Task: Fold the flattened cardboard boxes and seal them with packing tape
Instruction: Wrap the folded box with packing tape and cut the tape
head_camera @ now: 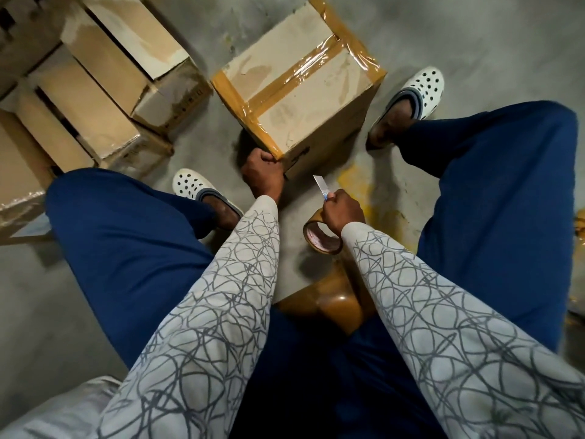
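Note:
A folded cardboard box [304, 99] stands on the concrete floor between my feet, its top seam and edges covered with brown packing tape. My left hand [261, 174] grips its near bottom-left corner. My right hand [343, 210] holds a small cutter blade [320, 184] that points up toward the box. A roll of brown packing tape [321, 240] hangs just under my right hand and wrist; whether the fingers also hold the roll I cannot tell.
Several cardboard boxes [104, 74] lie stacked at the left. I sit on a brown stool [329, 304] with knees spread; white clogs [414, 90] flank the box. Yellow paint marks the floor [357, 185] at the right.

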`<state>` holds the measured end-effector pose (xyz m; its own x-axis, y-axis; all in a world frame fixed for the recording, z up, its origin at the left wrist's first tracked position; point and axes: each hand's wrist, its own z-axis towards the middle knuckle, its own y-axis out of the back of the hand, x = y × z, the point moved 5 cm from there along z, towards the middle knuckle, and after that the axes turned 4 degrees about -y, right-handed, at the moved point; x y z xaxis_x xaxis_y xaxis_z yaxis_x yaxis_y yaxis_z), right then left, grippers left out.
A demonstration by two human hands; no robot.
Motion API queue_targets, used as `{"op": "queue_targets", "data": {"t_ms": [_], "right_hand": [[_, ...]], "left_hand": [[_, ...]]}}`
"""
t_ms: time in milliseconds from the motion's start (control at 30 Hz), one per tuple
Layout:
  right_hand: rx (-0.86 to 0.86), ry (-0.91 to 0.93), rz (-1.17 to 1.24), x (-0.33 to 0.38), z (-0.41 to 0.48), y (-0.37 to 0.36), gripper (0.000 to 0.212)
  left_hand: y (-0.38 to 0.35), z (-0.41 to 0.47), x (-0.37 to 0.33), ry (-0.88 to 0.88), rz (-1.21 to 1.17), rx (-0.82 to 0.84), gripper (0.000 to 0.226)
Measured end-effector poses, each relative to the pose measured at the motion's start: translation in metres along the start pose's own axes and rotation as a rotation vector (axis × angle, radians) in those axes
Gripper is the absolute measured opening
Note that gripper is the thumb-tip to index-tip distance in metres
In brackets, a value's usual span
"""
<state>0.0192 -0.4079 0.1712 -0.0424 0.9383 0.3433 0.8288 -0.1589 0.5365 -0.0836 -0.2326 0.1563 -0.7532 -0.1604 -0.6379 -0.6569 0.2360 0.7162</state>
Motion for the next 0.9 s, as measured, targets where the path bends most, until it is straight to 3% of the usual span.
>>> {"op": "queue_targets", "data": {"t_ms": [200, 300, 367, 467, 533, 633, 767, 900], "right_hand": [[-0.008, 0.006, 0.003, 0.003, 0.0, 0.004, 0.034], [-0.017, 0.008, 0.007, 0.005, -0.002, 0.006, 0.034], [-0.02, 0.01, 0.012, 0.006, -0.004, 0.005, 0.035], [-0.018, 0.015, 0.029, 0.006, -0.004, 0.001, 0.036], [-0.02, 0.012, 0.023, 0.005, -0.005, 0.001, 0.036], [-0.017, 0.011, 0.009, 0.002, -0.006, 0.002, 0.034], [-0.025, 0.019, 0.002, 0.003, -0.008, 0.006, 0.032], [-0.037, 0.008, 0.019, 0.003, -0.007, 0.01, 0.033]], "left_hand": [[0.006, 0.012, -0.005, -0.031, 0.068, 0.062, 0.015], [0.014, 0.002, 0.015, 0.19, -0.064, -0.038, 0.019], [0.015, -0.013, 0.037, 0.461, -0.302, -0.107, 0.02], [0.002, -0.038, 0.041, 0.771, -0.918, -0.001, 0.018], [-0.001, -0.044, 0.024, 0.776, -1.083, 0.091, 0.009], [0.004, -0.039, 0.005, 0.717, -1.028, 0.062, 0.006], [0.008, -0.016, -0.004, 0.67, -1.006, 0.168, 0.022], [0.012, -0.012, -0.019, 0.612, -0.813, 0.215, 0.036]]}}
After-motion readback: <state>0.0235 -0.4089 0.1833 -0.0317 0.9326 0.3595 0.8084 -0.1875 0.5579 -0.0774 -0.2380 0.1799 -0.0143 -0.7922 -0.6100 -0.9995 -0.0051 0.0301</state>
